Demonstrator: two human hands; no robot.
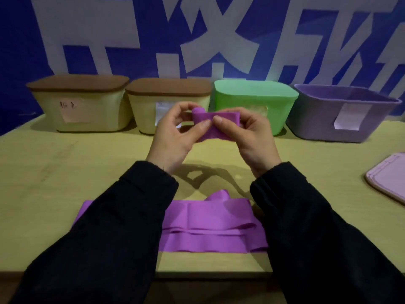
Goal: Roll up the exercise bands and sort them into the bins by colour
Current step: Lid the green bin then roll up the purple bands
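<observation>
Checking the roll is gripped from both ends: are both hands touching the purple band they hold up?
Touching. The head view shows the left hand and right hand both pinching the band.

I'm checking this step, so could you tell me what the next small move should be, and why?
Probably carry the purple roll right and drop it into the purple bin. Both the left hand and right hand pinch it, it looks fully rolled, and that bin is open and matches its colour.

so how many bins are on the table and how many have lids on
4, in a row along the far edge: two cream bins on the left with brown lids, a green bin with a green lid, and an open purple bin far right.
</observation>
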